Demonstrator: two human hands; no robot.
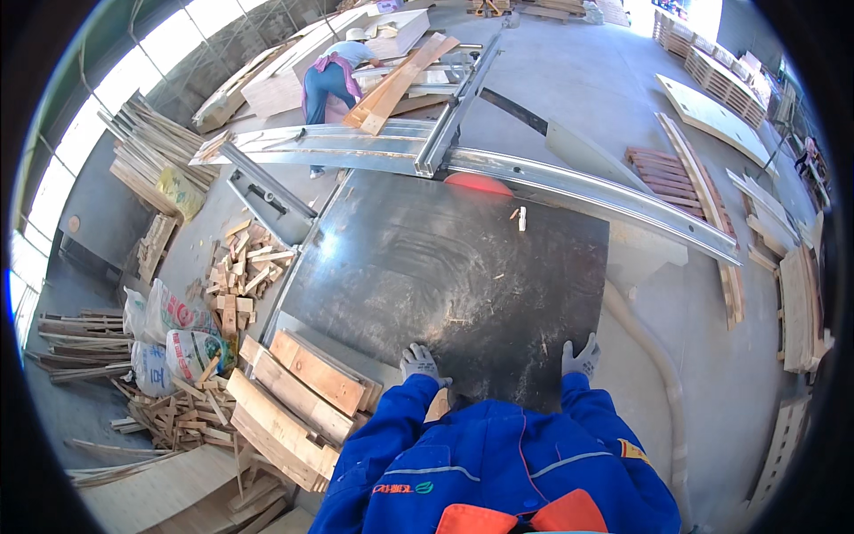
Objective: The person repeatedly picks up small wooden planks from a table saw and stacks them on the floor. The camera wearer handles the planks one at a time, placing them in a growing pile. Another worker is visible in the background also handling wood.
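Observation:
A large black tabletop (418, 258) of what looks like a sliding table saw spreads before me, dusty and scuffed. My left hand (420, 362), in a grey glove, rests on its near edge with the fingers stretched out. At the near right corner my right hand (581, 356), gloved alike, lies with thumb and fingers apart. Neither hand holds anything. Small wood scraps (456, 318) lie farther in on the top. Toward the far edge are a small white and orange object (521, 218) and a red rounded piece (479, 183) beside the metal rail.
Stacked boards (307, 383) stand at my left, against the table. Beyond them are offcuts (245, 267) and filled sacks (173, 320). A long metal rail (587, 191) crosses the far side. Behind it a person (334, 76) bends near leaning planks (400, 84). A hose (654, 356) curves along the right floor.

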